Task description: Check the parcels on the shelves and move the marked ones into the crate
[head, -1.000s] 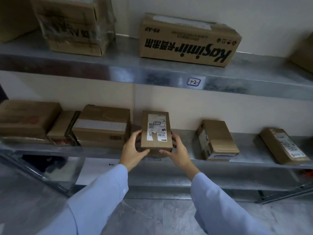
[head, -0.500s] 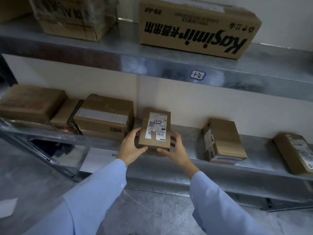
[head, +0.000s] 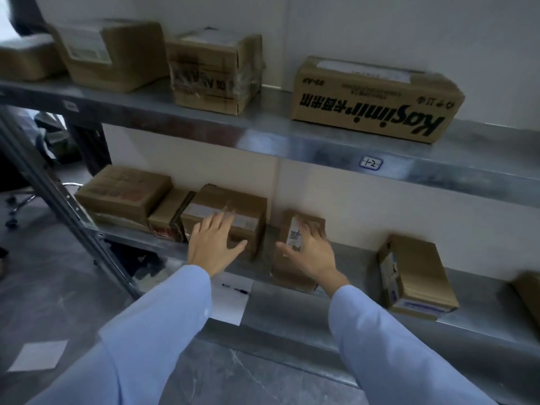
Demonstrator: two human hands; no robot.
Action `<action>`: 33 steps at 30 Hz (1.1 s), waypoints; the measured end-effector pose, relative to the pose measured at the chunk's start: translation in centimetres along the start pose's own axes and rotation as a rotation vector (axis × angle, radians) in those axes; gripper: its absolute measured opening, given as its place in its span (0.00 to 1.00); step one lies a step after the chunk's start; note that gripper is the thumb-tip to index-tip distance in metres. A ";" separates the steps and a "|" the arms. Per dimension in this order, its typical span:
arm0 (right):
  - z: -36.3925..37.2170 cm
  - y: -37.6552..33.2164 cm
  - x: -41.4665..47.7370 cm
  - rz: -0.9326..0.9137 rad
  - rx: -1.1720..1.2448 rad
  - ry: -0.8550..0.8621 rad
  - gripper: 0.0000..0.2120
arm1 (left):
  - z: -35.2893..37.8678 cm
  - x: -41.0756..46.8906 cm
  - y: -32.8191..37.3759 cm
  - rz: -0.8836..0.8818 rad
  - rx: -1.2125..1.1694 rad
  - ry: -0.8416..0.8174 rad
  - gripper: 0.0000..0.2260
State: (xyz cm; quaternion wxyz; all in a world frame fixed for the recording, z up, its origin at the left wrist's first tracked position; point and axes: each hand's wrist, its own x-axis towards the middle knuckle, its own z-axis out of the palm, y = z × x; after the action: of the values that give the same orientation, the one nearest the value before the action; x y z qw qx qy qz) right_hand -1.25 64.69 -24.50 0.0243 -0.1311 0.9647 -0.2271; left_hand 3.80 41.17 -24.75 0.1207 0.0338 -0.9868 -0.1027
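Observation:
A small brown parcel [head: 292,277] with a white barcode label lies on the lower metal shelf [head: 292,314]. My right hand [head: 312,255] sits over its top, thumb down its left side and fingers across to the right edge, holding it. My left hand [head: 213,247] is spread open, fingers over the front of a wider taped box [head: 242,204] just to the left. It grips nothing. No crate is in view.
Lower shelf: a large box [head: 125,191] and a thin one [head: 169,211] at left, another labelled parcel [head: 418,276] at right, a paper sheet with a pen [head: 230,299]. The upper shelf [head: 321,141] carries several cartons, including a Kasimir box [head: 374,100]. A slanted shelf post [head: 58,194] stands left.
The small parcel, held tilted up by both hands before, now lies on the shelf. My left hand has let go and moved left to the taped box. The view swung left.

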 end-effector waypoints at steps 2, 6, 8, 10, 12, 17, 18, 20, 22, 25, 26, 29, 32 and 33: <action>0.3 -1.5 0.6 -0.030 0.024 -0.039 0.40 | -0.6 0.6 -2.0 -0.032 0.018 0.002 0.33; 1.1 -4.7 2.8 -0.083 0.062 -0.072 0.39 | -1.8 2.6 -6.5 -0.053 0.027 0.007 0.34; 1.6 -6.2 4.0 -0.050 0.086 -0.084 0.42 | -2.1 3.8 -8.7 -0.046 0.030 -0.025 0.36; 2.4 -7.3 5.1 0.003 0.117 -0.101 0.44 | -2.1 4.9 -10.7 -0.044 0.004 -0.075 0.37; 3.3 -8.0 5.9 0.047 0.117 -0.126 0.46 | -1.6 5.8 -12.2 -0.062 -0.083 -0.139 0.39; 5.2 -9.5 7.0 0.141 0.157 -0.159 0.50 | -0.1 8.2 -15.1 -0.016 -0.159 -0.279 0.42; 5.6 -9.6 7.1 0.171 0.178 -0.155 0.52 | 0.1 8.6 -15.5 -0.012 -0.190 -0.311 0.43; 6.3 -9.7 7.1 0.223 0.203 -0.148 0.54 | 0.6 9.2 -16.0 0.000 -0.255 -0.362 0.46; 6.9 -9.8 7.1 0.254 0.243 -0.136 0.56 | 1.1 9.6 -16.2 0.012 -0.281 -0.397 0.48; 7.4 -9.9 7.1 0.284 0.334 -0.090 0.60 | 1.6 9.9 -16.4 -0.004 -0.333 -0.416 0.50; 7.5 -10.0 7.1 0.289 0.344 -0.080 0.60 | 1.6 10.0 -16.4 -0.007 -0.359 -0.412 0.50; 7.6 -10.2 7.0 0.281 0.362 -0.047 0.60 | 1.7 9.8 -16.6 -0.018 -0.443 -0.393 0.50; 7.4 -10.6 6.6 0.263 0.372 -0.003 0.59 | 1.3 9.4 -16.7 -0.031 -0.538 -0.380 0.50; 7.2 -10.7 6.4 0.254 0.373 0.010 0.59 | 0.9 9.1 -16.7 -0.035 -0.582 -0.377 0.49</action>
State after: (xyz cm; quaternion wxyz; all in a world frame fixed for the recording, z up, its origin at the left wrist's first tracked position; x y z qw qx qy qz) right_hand -4.12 50.65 -26.11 0.0720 -0.0006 0.9149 -0.3972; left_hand -4.56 24.25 -27.05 -0.0607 -0.0048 -0.9204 -0.3863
